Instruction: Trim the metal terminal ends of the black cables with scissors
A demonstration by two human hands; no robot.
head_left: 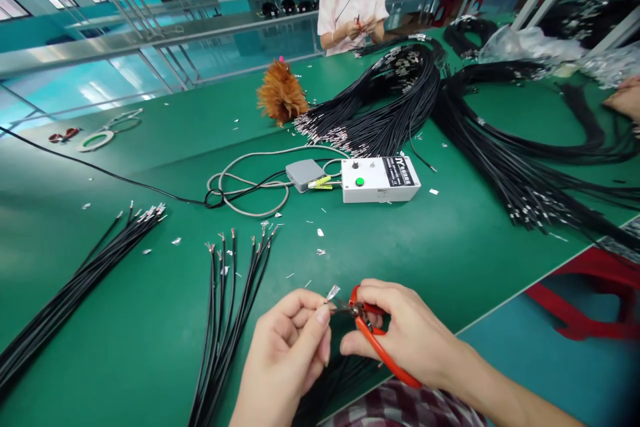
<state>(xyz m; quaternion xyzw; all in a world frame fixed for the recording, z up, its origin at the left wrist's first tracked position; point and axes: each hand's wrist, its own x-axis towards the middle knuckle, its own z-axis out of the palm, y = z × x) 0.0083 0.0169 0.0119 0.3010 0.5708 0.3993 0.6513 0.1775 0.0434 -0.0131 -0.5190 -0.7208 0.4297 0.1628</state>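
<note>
Red-handled cutters sit in the right hand, fingers curled round the grips, blades at a foil-tipped wire end pinched by the left hand, loose black cables beside it.

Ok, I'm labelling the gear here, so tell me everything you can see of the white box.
The white box, rectangular and apparently plastic, lies flat on the green table. On top are a round green button, a dark knob, a small switch and a black label, its small print unreadable. Yellow-sleeved leads meet its left end.
</note>
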